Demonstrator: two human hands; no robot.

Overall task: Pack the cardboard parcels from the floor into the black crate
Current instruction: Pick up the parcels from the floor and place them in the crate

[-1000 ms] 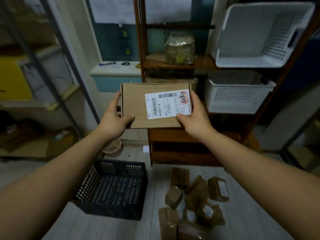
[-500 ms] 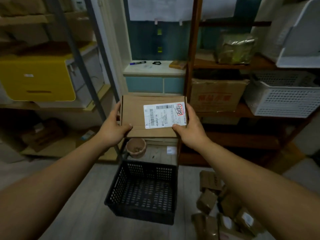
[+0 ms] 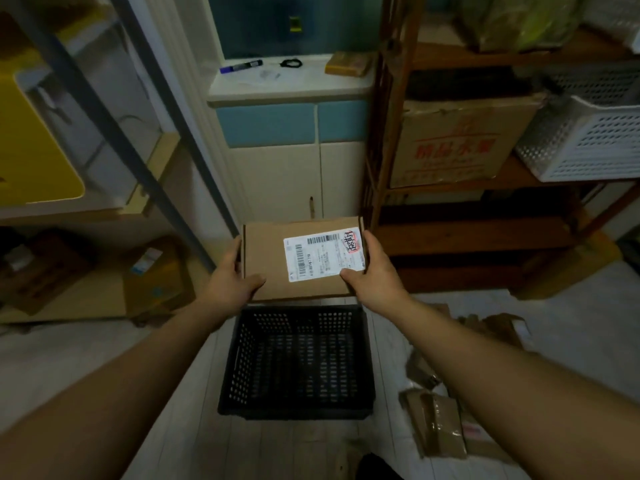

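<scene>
A flat brown cardboard parcel point(image 3: 268, 259) with a white barcode label is held level between both hands. My left hand point(image 3: 230, 280) grips its left edge, thumb on top. Its right edge is held by my right hand point(image 3: 372, 275), thumb on the label. The parcel hovers over the far rim of the black perforated crate point(image 3: 242, 362), which stands on the pale floor and looks empty. Several more taped cardboard parcels point(image 3: 440, 427) lie on the floor to the crate's right.
A wooden shelf unit point(image 3: 485, 237) with a large printed carton point(image 3: 460, 143) and a white basket point(image 3: 588, 140) stands at the right. A pale cabinet point(image 3: 294, 174) is behind the crate. Metal shelving with a yellow bin point(image 3: 31, 140) and boxes fills the left.
The view has swung left and down, so the crate now sits centred below me. Both hands have lowered the parcel from chest height to just above the crate's far rim.
</scene>
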